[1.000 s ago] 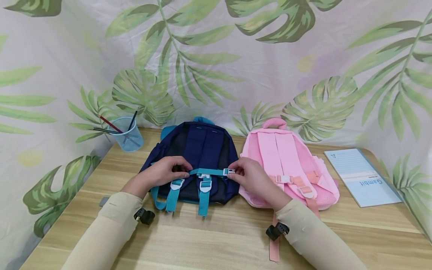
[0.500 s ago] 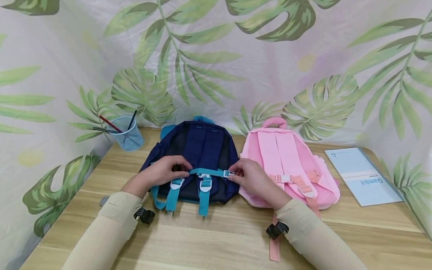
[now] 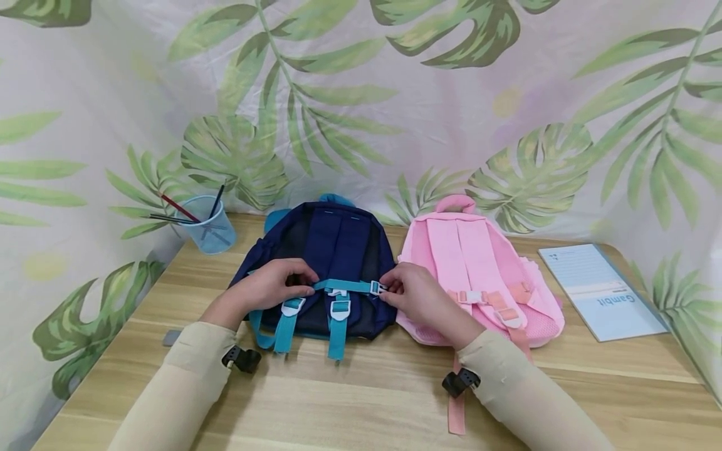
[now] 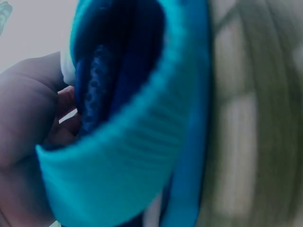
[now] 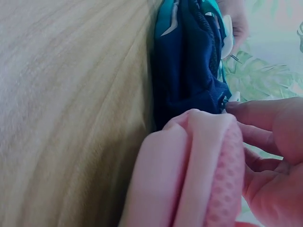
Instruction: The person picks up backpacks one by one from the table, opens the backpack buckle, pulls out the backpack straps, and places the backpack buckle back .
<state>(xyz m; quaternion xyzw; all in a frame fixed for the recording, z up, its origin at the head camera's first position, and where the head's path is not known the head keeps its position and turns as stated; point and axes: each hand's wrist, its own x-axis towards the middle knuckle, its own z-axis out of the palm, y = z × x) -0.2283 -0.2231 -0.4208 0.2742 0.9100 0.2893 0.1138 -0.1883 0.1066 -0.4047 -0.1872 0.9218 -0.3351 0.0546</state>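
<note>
A navy backpack point(image 3: 317, 238) lies on the table with its shoulder straps facing up. Across it runs a teal chest strap point(image 3: 351, 286), held taut between both hands. The left hand point(image 3: 275, 287) pinches the strap's left end between thumb and fingers. At the other end, the right hand point(image 3: 414, 289) pinches the white buckle point(image 3: 375, 287), partly hidden by its fingertips. Below hang teal adjuster straps point(image 3: 338, 335) with white sliders. In the left wrist view, a teal strap loop point(image 4: 118, 175) covers much of the left hand. The right wrist view shows the right fingers beside the navy bag.
A pink backpack point(image 3: 461, 250) lies to the right, under the right forearm, its loose strap point(image 3: 457, 413) trailing forward. A blue mesh pen cup point(image 3: 211, 232) stands at the back left. A notepad point(image 3: 606, 294) lies on the far right. Behind hangs a leaf-printed cloth point(image 3: 338, 94).
Both hands keep their hold on the teal strap, with hardly any movement. The whole head view has shifted slightly.
</note>
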